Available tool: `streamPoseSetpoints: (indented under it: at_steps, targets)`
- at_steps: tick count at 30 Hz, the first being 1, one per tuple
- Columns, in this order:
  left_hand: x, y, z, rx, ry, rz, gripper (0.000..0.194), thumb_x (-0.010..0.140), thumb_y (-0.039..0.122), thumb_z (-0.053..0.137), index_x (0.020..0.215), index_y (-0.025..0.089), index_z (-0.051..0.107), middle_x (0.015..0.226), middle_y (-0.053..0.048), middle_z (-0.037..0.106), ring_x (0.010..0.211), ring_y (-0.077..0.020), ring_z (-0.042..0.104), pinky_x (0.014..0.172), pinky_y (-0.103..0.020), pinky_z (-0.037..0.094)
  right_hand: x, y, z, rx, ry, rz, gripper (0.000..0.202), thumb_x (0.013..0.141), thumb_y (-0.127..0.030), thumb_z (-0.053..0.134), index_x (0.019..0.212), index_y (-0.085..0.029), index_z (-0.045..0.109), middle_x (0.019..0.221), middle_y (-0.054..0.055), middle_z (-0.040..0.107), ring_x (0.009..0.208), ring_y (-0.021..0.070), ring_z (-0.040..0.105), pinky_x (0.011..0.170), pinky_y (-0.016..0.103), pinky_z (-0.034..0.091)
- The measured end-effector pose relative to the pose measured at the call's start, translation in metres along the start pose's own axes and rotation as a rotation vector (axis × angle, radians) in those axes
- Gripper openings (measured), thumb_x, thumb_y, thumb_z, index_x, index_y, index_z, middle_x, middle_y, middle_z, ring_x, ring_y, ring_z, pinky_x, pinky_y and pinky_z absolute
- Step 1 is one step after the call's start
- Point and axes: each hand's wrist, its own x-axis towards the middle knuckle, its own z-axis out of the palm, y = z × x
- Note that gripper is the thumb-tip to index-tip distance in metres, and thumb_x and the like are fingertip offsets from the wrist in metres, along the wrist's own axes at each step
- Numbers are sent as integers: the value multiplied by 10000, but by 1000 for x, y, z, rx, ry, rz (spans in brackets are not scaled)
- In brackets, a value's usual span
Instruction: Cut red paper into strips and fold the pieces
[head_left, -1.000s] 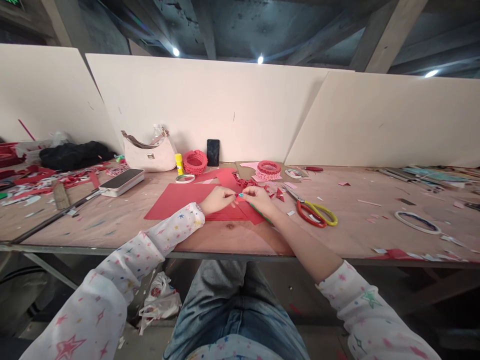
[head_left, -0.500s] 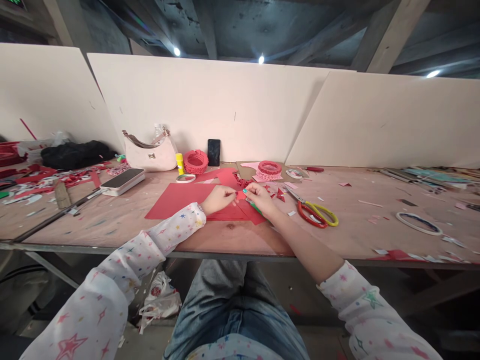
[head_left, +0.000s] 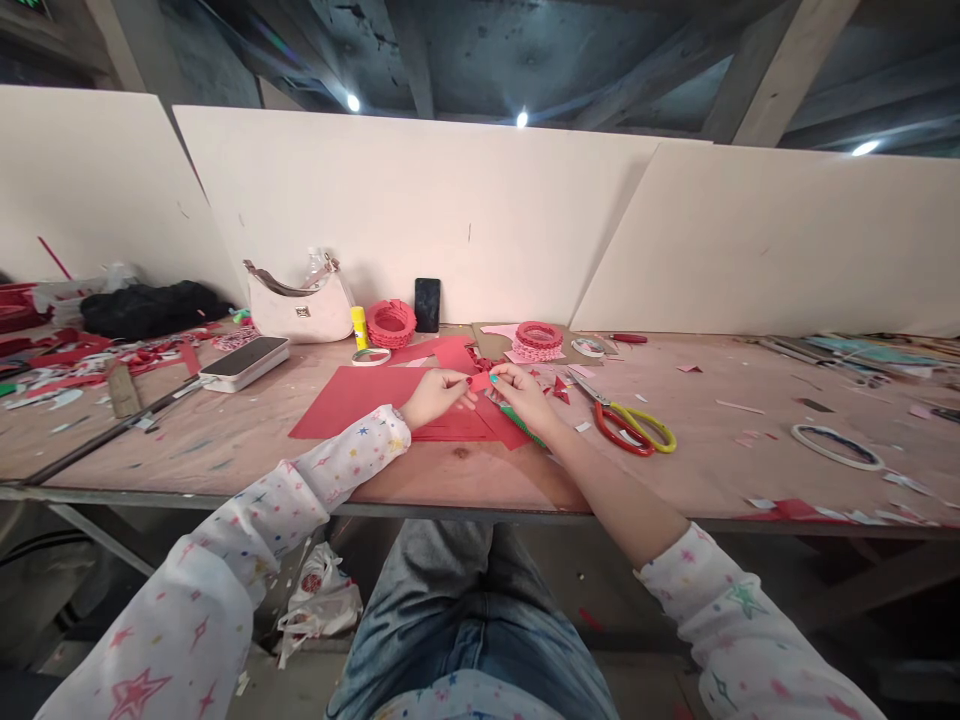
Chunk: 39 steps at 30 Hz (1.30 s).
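The left hand (head_left: 439, 396) and the right hand (head_left: 523, 398) both pinch a little red paper (head_left: 481, 381) between their fingertips. It is in the middle, just above some big red sheets (head_left: 352, 400) on the table (head_left: 727, 460). A green thing (head_left: 520, 417) pokes out under the right hand, but most of it is hidden.

The table top is pinkish brown, with stains and bits of paper on it. Its front edge is dark and straight. Scissors (head_left: 645, 430) with one red handle and one yellow handle lie to the right of the right hand. Farther right, a white ring (head_left: 836, 447) lies flat.

At the back, a pale pink bag (head_left: 300, 312) stands near a yellow glue stick (head_left: 360, 325), a bumpy red ring (head_left: 391, 323) and a black phone (head_left: 427, 305). The phone leans on a big white board (head_left: 420, 200). More bumpy rings (head_left: 538, 341), red on top of pink, sit to the right of the phone. On the far left, red and white scraps (head_left: 71, 360) lie in a messy heap by a black cloth (head_left: 154, 308).

Over the boards, the ceiling (head_left: 480, 50) is gray and dark, with thick beams (head_left: 795, 75) and small bright lights (head_left: 522, 120). Under the table is a crumpled white plastic bag (head_left: 322, 597).
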Motion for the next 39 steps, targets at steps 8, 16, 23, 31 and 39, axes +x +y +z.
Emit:
streamPoseSetpoints:
  at_steps: [8,16,23,31,39]
  targets:
    - [-1,1,1,37,19,32,278,825,321,489,714,92,601,684,-75,655,596,-137,635,554,-223,514,1,1,-2,-68,-14,-10,134,762,-253,413,767,-182,527,704,-8,552,667,131,512,608,251,368]
    - [-3,0,4,203,-83,145,206,804,199,432,673,113,566,720,-50,651,680,-137,620,688,-242,471,1,-1,-2,-257,22,-102,80,678,-156,401,653,-176,475,637,-19,496,629,127,458,604,247,343]
    - [-6,2,6,521,-65,275,230,800,198,418,616,127,536,587,21,524,553,-89,454,553,-201,337,-3,-3,5,-369,-153,-205,71,677,-159,409,660,-176,476,649,-16,495,615,124,449,582,243,333]
    - [-5,10,1,526,49,339,278,803,184,389,547,131,484,525,29,429,522,-82,373,535,-204,291,-1,3,-2,-443,-99,-178,65,632,-143,413,599,-177,458,589,-21,477,578,121,428,561,243,322]
    - [-6,10,0,487,48,276,266,793,186,390,561,141,512,564,19,503,559,-98,440,577,-206,334,-5,-3,1,-387,-113,-205,93,719,-180,397,726,-187,489,707,-6,509,675,140,465,635,258,356]
